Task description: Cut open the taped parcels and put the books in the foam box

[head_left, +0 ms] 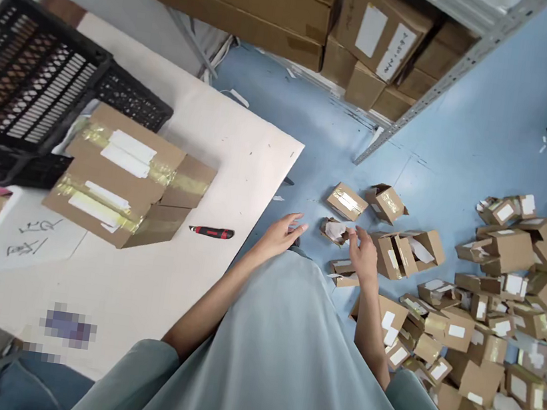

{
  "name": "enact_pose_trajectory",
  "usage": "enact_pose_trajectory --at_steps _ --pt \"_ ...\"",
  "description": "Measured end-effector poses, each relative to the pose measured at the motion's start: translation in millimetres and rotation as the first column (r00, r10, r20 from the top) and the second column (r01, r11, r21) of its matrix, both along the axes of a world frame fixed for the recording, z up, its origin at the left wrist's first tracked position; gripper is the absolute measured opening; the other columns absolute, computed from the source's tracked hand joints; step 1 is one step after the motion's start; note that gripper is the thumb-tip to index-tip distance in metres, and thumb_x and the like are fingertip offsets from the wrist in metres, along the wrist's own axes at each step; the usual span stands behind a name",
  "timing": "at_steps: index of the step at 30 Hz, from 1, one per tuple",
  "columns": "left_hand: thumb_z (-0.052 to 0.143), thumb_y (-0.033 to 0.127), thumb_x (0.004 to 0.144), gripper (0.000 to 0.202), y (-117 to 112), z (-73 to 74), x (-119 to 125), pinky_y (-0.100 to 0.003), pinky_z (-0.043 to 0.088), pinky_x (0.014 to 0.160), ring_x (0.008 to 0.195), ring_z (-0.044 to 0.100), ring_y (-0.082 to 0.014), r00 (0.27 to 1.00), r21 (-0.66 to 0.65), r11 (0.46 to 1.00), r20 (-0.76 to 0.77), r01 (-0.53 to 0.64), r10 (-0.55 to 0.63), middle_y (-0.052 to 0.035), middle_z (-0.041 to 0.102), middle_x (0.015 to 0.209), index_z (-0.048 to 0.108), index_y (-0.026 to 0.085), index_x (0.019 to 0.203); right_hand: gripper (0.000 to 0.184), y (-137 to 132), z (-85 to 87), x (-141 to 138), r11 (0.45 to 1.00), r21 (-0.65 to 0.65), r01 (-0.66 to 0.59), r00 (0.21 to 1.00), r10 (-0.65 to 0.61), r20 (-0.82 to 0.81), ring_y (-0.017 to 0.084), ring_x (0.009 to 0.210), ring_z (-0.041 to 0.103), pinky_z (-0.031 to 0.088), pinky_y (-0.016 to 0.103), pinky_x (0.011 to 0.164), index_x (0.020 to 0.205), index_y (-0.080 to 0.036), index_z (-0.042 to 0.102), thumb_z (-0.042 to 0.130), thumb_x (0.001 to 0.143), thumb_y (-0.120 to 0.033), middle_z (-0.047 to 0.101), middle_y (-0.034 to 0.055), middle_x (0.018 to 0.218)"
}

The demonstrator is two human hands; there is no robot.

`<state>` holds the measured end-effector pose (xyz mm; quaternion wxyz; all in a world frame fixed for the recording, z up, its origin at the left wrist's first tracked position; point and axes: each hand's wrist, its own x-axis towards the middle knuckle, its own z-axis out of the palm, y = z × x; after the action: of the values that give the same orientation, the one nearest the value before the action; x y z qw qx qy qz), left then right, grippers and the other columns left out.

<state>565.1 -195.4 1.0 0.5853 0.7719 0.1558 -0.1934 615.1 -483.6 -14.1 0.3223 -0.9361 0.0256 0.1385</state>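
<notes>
My left hand [280,234] is held out in front of me past the table edge. Its fingers are apart and nothing is in it. To its right, my right hand [364,254] hangs with fingers loosely bent and apart, holding nothing visible. In view beside its fingertips is a small open carton [334,231] with white paper inside; whether they touch is hard to tell. On the table, two taped cardboard boxes [124,168] with white labels sit side by side. A red and black utility knife [213,232] lies just right of them.
A black plastic crate [43,77] and a white bin [44,245] stand on the white table [139,308]. Many opened cartons [494,321] litter the blue floor at right. A metal shelf [445,86] with stacked boxes [376,34] is ahead. One item at lower left is pixelated.
</notes>
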Motion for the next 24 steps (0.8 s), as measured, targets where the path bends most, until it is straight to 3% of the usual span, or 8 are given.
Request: enact_pose_trajectory --at_steps 5,7,10,15,18,19,21,24 --pt "0.070 0.054 0.104 0.054 42 -2.8 -39 -0.050 0.061 0.122 0.145 0.072 -0.0341 0.954 -0.020 0.954 -0.006 -0.300 0.300 -0.0153 0.072 0.159 0.071 0.022 0.148 0.068 77 -10.1 33 0.942 0.103 -0.321 0.934 0.332 -0.128 0.040 0.134 0.076 0.059 0.057 0.117 0.147 -0.019 0.076 0.045 0.112 -0.069 0.081 0.0217 0.142" --pt "0.070 0.055 0.103 0.054 61 -2.4 -63 -0.050 0.061 0.121 0.143 0.072 -0.0339 0.894 -0.014 0.894 0.001 -0.449 0.449 -0.0159 0.072 0.159 0.072 0.021 0.145 0.065 117 -13.4 44 0.882 0.147 -0.447 0.866 0.468 -0.173 0.039 0.133 0.078 0.059 0.056 0.117 0.147 -0.020 0.076 0.049 0.112 -0.067 0.082 0.0207 0.141" --pt "0.068 0.061 0.101 0.059 88 -0.8 -106 -0.051 0.062 0.118 0.140 0.074 -0.0348 0.766 0.008 0.766 0.030 -0.642 0.642 -0.0184 0.073 0.156 0.073 0.019 0.143 0.060 185 -15.0 49 0.751 0.235 -0.617 0.728 0.658 -0.191 0.037 0.130 0.080 0.060 0.054 0.117 0.144 -0.022 0.078 0.054 0.111 -0.066 0.084 0.0188 0.137" --pt "0.068 0.068 0.098 0.065 122 3.3 -183 -0.051 0.062 0.117 0.136 0.075 -0.0348 0.565 0.043 0.564 0.075 -0.825 0.822 -0.0182 0.075 0.153 0.075 0.020 0.140 0.045 304 -12.3 15 0.509 0.437 -0.742 0.492 0.855 -0.162 0.032 0.126 0.082 0.061 0.049 0.117 0.132 -0.027 0.082 0.063 0.111 -0.062 0.086 0.0125 0.134" --pt "0.069 0.072 0.094 0.068 138 4.4 -225 -0.050 0.061 0.119 0.138 0.074 -0.0355 0.491 0.055 0.488 0.078 -0.871 0.868 -0.0187 0.075 0.153 0.075 0.019 0.137 0.039 369 -13.7 -28 0.424 0.541 -0.726 0.400 0.901 -0.169 0.028 0.121 0.083 0.062 0.045 0.115 0.123 -0.026 0.083 0.069 0.109 -0.060 0.088 0.0099 0.127" --pt "0.069 0.073 0.094 0.069 143 4.7 -238 -0.051 0.060 0.119 0.139 0.074 -0.0360 0.478 0.052 0.476 0.076 -0.878 0.875 -0.0191 0.075 0.153 0.075 0.019 0.136 0.039 390 -15.1 -43 0.421 0.580 -0.698 0.385 0.903 -0.192 0.027 0.117 0.084 0.063 0.043 0.113 0.119 -0.025 0.083 0.070 0.109 -0.060 0.088 0.0096 0.124" --pt "0.069 0.073 0.094 0.070 153 5.6 -264 -0.052 0.060 0.120 0.141 0.073 -0.0366 0.459 0.042 0.457 0.078 -0.889 0.885 -0.0192 0.075 0.154 0.075 0.019 0.137 0.041 429 -19.4 -75 0.466 0.646 -0.605 0.392 0.880 -0.267 0.025 0.108 0.084 0.066 0.039 0.105 0.112 -0.022 0.082 0.072 0.108 -0.061 0.088 0.0104 0.117" --pt "0.069 0.072 0.096 0.067 169 8.5 -304 -0.053 0.059 0.122 0.144 0.071 -0.0366 0.443 0.025 0.442 0.081 -0.897 0.893 -0.0178 0.074 0.156 0.075 0.021 0.139 0.046 481 -28.8 -115 0.621 0.653 -0.434 0.491 0.771 -0.406 0.022 0.093 0.083 0.068 0.034 0.089 0.103 -0.019 0.078 0.077 0.105 -0.065 0.086 0.0121 0.110"
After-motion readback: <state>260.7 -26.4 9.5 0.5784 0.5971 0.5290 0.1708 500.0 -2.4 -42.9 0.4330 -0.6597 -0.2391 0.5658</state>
